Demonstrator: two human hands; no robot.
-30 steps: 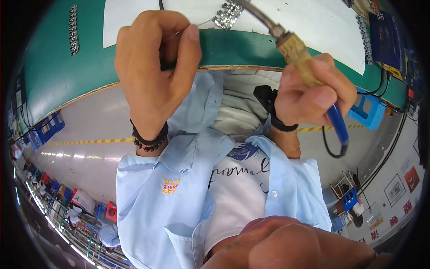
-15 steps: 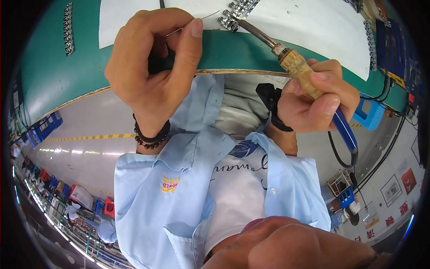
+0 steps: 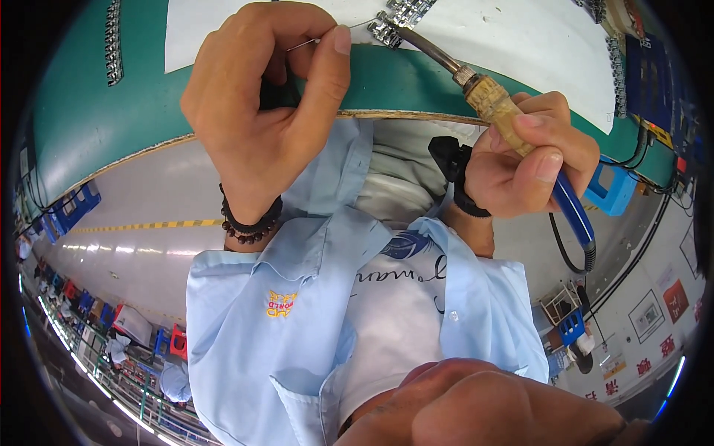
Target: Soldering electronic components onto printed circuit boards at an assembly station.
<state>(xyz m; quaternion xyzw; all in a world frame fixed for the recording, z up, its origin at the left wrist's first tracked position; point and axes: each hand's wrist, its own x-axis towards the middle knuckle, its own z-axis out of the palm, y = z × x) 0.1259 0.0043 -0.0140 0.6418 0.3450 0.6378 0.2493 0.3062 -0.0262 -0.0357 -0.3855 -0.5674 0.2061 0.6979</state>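
Note:
My left hand (image 3: 271,97) pinches a thin silvery solder wire (image 3: 360,26) between thumb and forefinger. The wire's far end reaches a row of small shiny metal parts (image 3: 385,31) on a white sheet of paper (image 3: 491,52). In my right hand (image 3: 532,160) is a soldering iron (image 3: 487,100), gripped round its yellowed collar and blue handle. The iron slants up to the left, and its tip is at the same metal parts, close to the wire's end. Whether tip and wire touch cannot be made out.
The paper lies on a green-topped table (image 3: 104,134) with a worn front edge. Further strips of metal parts stand at the left (image 3: 113,43) and right (image 3: 616,74). A black cable (image 3: 563,249) hangs from the iron's handle. A blue stool (image 3: 611,189) is beyond the table's right side.
My left hand has moved slightly right and up, bringing the solder wire's end to the metal parts. The soldering iron has barely shifted and stays at those parts.

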